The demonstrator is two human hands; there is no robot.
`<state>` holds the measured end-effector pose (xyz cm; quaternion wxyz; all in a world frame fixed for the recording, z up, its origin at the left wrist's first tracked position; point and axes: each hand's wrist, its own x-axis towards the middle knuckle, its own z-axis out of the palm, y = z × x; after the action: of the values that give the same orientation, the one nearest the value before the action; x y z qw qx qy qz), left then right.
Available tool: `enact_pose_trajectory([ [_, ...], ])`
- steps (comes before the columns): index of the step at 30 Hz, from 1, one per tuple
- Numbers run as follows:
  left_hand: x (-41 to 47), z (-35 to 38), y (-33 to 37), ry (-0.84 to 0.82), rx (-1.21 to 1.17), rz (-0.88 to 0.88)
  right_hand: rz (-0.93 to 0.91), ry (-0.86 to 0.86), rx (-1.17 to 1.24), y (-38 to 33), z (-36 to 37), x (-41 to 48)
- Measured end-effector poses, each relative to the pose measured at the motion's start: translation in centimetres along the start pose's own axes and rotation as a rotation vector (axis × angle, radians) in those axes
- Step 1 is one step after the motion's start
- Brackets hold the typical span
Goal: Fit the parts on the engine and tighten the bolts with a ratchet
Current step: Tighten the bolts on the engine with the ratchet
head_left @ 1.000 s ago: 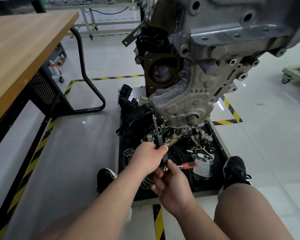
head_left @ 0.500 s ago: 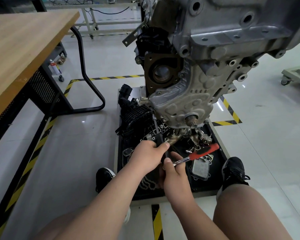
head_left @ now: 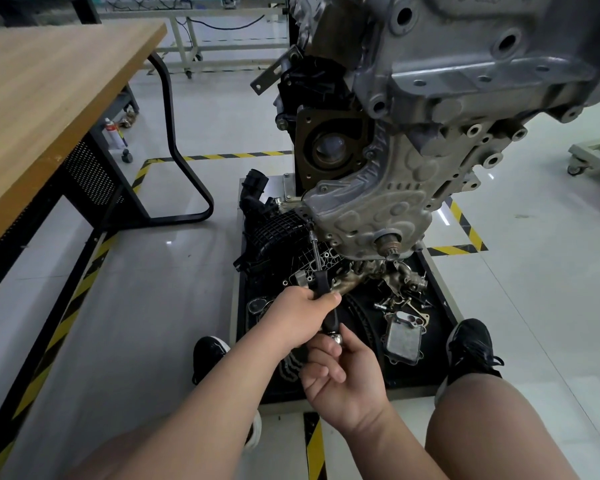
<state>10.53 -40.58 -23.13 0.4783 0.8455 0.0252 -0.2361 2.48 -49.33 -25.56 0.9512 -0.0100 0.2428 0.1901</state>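
Observation:
The grey engine (head_left: 430, 98) hangs on its stand above me, its silver lower cover (head_left: 371, 216) facing me. A long extension bar (head_left: 315, 252) with a black grip (head_left: 323, 284) reaches up to a bolt at the cover's lower left edge. My left hand (head_left: 300, 320) grips that black part. Just below it, my right hand (head_left: 343, 379) curls round the ratchet, of which only the chrome head (head_left: 336, 337) shows; the red handle is hidden under my palm.
A black tray (head_left: 442, 299) under the engine holds a black intake manifold (head_left: 278, 233), an oil cooler (head_left: 404, 336) and several loose metal parts. My shoes (head_left: 471, 344) flank it. A wooden table (head_left: 49, 98) stands at the left, a wheeled cart (head_left: 596, 154) far right.
My right hand swung the ratchet's red handle up to the right, then back down toward me, where it is now hidden. My left hand stayed on the extension bar.

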Motion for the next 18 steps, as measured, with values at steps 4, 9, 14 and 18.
enact_pose_trajectory([
  [4, 0.03, 0.00, -0.21, 0.030, 0.005, 0.025, 0.014, -0.004, 0.015, 0.10, 0.01, 0.09],
  [9, 0.15, 0.26, -0.29, 0.051, 0.027, 0.026, -0.076, 0.063, -0.123, 0.01, 0.29, 0.03],
  [14, 0.26, 0.52, -0.19, 0.066, 0.011, 0.032, -0.336, 0.235, -0.585, 0.17, -0.01, 0.03],
  [18, 0.34, 0.62, -0.05, 0.062, 0.018, 0.047, -0.642, 0.388, -1.181, 0.47, -0.26, -0.55],
])
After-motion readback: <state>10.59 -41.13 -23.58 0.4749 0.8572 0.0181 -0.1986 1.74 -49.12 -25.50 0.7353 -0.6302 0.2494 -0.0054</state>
